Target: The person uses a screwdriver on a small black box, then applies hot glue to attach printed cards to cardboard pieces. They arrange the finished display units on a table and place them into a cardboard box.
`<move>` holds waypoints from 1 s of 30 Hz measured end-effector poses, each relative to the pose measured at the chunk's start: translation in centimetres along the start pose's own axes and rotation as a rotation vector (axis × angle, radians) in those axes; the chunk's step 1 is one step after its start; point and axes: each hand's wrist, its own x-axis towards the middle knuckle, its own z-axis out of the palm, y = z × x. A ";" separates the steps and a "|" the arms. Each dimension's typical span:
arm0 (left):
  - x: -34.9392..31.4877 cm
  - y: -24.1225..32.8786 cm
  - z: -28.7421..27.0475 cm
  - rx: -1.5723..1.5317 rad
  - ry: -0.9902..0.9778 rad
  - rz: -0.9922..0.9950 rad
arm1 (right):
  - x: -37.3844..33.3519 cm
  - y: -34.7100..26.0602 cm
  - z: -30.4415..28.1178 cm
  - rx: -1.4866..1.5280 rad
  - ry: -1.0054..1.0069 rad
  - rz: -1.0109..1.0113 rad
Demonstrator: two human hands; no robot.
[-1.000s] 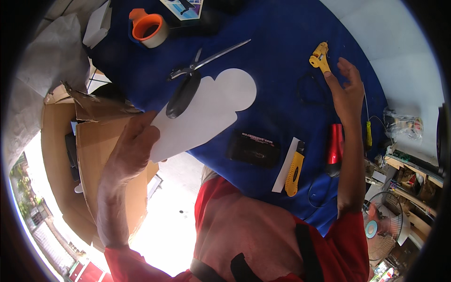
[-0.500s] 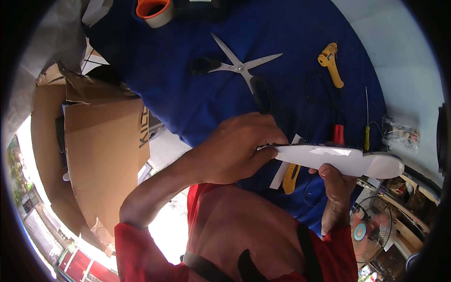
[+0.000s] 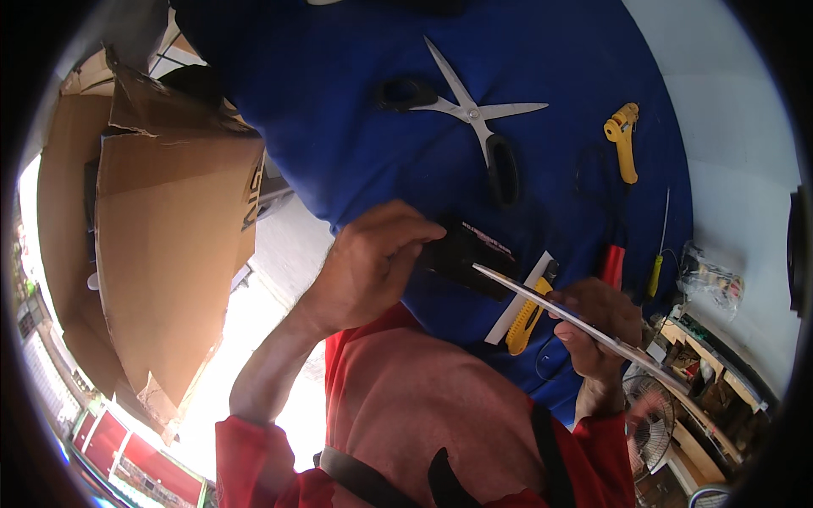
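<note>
My right hand (image 3: pixel 593 362) pinches the white board (image 3: pixel 605 339), at 4 o'clock from the middle of my view. My left hand (image 3: pixel 364 269) has bent fingers; I cannot tell if they pinch anything. The black case (image 3: pixel 476 258) is near it, at 3 o'clock. Open scissors (image 3: pixel 473 113) lie on the blue surface (image 3: pixel 339 144) at 1 o'clock from the middle.

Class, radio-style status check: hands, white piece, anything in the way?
Left hand: curled, nothing visible held. Right hand: gripping white piece, seen nearly edge-on. Possibly in the way: black case, yellow cutter.
</note>
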 end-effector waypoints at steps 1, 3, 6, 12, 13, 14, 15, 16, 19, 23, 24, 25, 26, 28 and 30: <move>-0.1 -0.2 0.1 0.003 0.008 0.010 | 0.2 -0.1 -0.1 -0.006 -0.016 -0.032; -0.3 -0.7 0.1 0.026 0.031 0.036 | 0.4 -0.4 -0.1 -0.032 -0.057 -0.049; -0.6 -0.8 0.0 0.089 0.056 0.085 | 0.9 -1.0 0.0 -0.054 -0.131 -0.103; -0.9 4.0 3.1 0.021 0.221 0.524 | 1.6 -2.3 0.8 -0.118 -0.145 -0.084; -1.0 5.3 4.1 -0.037 0.269 0.620 | 1.6 -2.4 0.9 -0.119 -0.164 -0.065; -1.0 6.3 5.2 -0.111 0.293 0.627 | 1.6 -2.5 1.1 -0.118 -0.184 -0.045; -0.9 7.2 6.3 -0.191 0.343 0.634 | 1.6 -2.4 1.3 -0.089 -0.154 -0.065; -0.7 7.4 6.5 -0.215 0.314 0.690 | 1.6 -2.1 1.8 -0.064 -0.120 -0.090; -0.3 7.6 7.1 -0.277 0.334 0.722 | 1.3 -0.9 3.9 0.078 -0.001 -0.190; 0.1 7.6 7.9 -0.142 0.308 0.849 | -0.1 0.1 8.4 0.394 0.362 -0.177; 0.2 7.8 8.2 -0.144 0.322 0.853 | -0.6 0.3 9.1 0.459 0.399 -0.163; 0.2 8.0 8.5 -0.149 0.336 0.855 | -1.2 0.4 9.8 0.521 0.429 -0.163; 0.2 8.1 8.7 -0.124 0.327 0.846 | -1.7 0.6 10.2 0.580 0.457 -0.156; 0.4 8.2 9.1 -0.104 0.356 0.831 | -2.4 0.9 10.5 0.610 0.448 -0.164; 0.5 8.0 9.2 -0.126 0.312 0.836 | -2.6 1.3 10.2 0.640 0.441 -0.187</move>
